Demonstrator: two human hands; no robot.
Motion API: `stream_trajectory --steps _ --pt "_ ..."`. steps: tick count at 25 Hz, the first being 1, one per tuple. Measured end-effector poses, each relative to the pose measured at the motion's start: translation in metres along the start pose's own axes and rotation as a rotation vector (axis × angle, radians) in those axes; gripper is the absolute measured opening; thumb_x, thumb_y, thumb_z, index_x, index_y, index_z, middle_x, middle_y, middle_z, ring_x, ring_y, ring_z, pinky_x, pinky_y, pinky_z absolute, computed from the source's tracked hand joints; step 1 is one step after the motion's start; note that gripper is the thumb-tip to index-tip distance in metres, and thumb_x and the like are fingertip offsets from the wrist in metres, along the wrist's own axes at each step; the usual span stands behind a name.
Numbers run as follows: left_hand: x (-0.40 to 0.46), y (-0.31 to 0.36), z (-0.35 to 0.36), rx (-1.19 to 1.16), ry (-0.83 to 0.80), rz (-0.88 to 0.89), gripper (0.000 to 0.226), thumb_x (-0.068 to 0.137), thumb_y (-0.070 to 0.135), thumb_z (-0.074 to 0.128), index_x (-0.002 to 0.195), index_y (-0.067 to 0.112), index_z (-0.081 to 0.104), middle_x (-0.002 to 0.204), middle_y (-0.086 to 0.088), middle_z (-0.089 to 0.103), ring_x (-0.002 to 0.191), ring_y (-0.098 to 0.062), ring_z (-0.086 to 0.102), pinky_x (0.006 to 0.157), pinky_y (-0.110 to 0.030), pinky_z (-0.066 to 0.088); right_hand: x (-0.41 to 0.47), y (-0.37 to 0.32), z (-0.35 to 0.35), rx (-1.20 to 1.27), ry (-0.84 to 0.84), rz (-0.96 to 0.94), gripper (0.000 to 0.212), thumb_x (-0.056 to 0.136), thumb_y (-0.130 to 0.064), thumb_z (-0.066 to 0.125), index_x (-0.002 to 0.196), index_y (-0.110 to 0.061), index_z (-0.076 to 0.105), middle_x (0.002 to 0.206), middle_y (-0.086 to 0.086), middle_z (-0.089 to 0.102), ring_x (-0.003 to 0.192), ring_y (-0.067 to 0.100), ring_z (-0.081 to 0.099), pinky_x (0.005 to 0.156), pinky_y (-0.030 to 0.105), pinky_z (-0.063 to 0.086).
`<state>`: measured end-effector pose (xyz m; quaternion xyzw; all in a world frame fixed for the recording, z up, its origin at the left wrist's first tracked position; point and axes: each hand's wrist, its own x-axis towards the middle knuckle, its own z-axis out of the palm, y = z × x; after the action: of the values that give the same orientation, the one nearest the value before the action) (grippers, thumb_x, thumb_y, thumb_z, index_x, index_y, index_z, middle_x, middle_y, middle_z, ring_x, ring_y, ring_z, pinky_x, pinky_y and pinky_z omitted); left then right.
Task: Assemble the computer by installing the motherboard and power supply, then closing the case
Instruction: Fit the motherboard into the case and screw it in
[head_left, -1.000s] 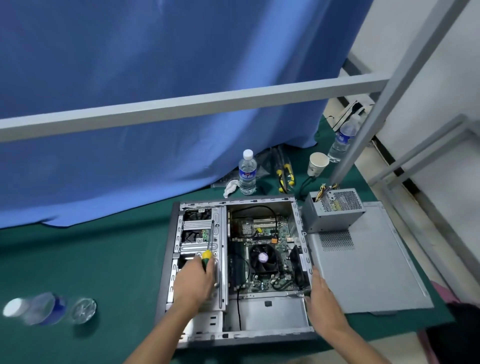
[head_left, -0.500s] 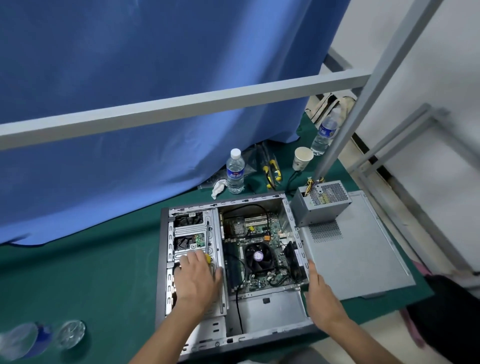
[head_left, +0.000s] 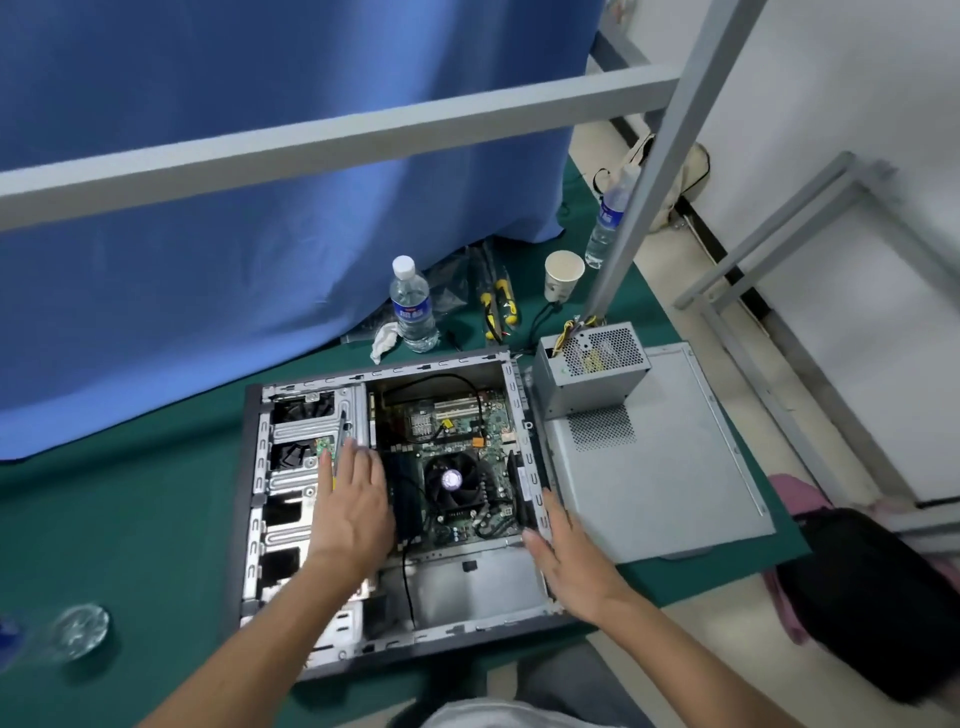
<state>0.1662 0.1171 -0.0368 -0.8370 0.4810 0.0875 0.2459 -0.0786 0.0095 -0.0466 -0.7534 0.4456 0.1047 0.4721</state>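
Change: the screwdriver (head_left: 340, 441), gripped in the left hand a second ago, has been released and is now seen lying on the drive cage (head_left: 311, 441), mostly covered by that hand.
Left hand (head_left: 353, 509): held flat above the cage edge, fingers (head_left: 358, 457) straight and spread, nothing held.
Right hand (head_left: 571, 561): fingers straight, laid against the right wall of the case (head_left: 249, 519); nothing gripped.
Motherboard (head_left: 452, 467): seated inside the case, cooler fan uppermost; whether every screw is fitted cannot be told.
Power supply (head_left: 592, 369): outside the case, resting on the far corner of the side panel (head_left: 665, 483), just beside the case's right wall.
Side panel: flat on the tabletop (head_left: 130, 519), touching the case.
Meaning: the board-fastening step is judged complete; the power supply is judged the next item to be installed, and the case is not yet closed.
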Motion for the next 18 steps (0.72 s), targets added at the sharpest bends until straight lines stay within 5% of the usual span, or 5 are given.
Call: stream_trajectory --steps 3,6,11,14,18 --pt "0.017 0.013 -0.012 0.004 -0.034 -0.033 0.068 0.099 0.029 0.029 0.156 0.001 0.006 0.164 -0.019 0.005 0.152 -0.035 0.0 0.122 -0.051 -0.002 0.015 0.019 -0.024 0.155 0.125 0.048 0.045 0.104 -0.042 0.035 0.144 -0.021 0.039 0.141 -0.002 0.048 0.123 0.013 0.051 0.104 0.028 0.043" --pt "0.029 0.024 -0.02 -0.075 -0.088 -0.091 0.053 0.092 0.022 0.042 0.143 0.006 0.044 0.16 -0.023 0.023 0.148 -0.033 0.024 0.123 -0.045 0.011 0.043 0.047 -0.04 0.18 0.103 0.179 0.033 0.104 -0.03 0.045 0.134 -0.017 0.049 0.127 0.001 0.058 0.091 0.007 0.057 0.074 0.015 0.044" --pt "0.036 0.036 -0.021 -0.209 -0.158 -0.191 0.031 0.088 0.015 0.054 0.117 0.015 0.066 0.16 -0.028 0.016 0.136 -0.03 0.046 0.118 -0.036 0.024 0.084 0.072 -0.032 0.101 -0.047 0.218 0.027 0.099 -0.017 0.057 0.124 -0.009 0.061 0.122 0.007 0.065 0.106 0.019 0.062 0.096 0.028 0.048" --pt "0.037 0.045 -0.014 -0.222 -0.109 -0.257 0.023 0.089 0.018 0.056 0.107 0.012 0.07 0.159 -0.027 0.019 0.137 -0.032 0.043 0.119 -0.037 0.024 0.105 0.073 -0.018 0.058 -0.068 0.252 0.017 0.097 -0.012 0.057 0.112 -0.007 0.064 0.106 0.01 0.069 0.094 0.024 0.067 0.089 0.036 0.055" --pt "0.036 0.055 -0.006 -0.201 -0.087 -0.3 0.022 0.092 0.019 0.053 0.099 0.008 0.071 0.159 -0.029 0.015 0.144 -0.037 0.032 0.123 -0.039 0.018 0.126 0.065 0.002 -0.075 0.018 0.273 0.02 0.1 -0.001 0.045 0.107 -0.003 0.064 0.105 0.012 0.068 0.089 0.024 0.062 0.078 0.029 0.049"
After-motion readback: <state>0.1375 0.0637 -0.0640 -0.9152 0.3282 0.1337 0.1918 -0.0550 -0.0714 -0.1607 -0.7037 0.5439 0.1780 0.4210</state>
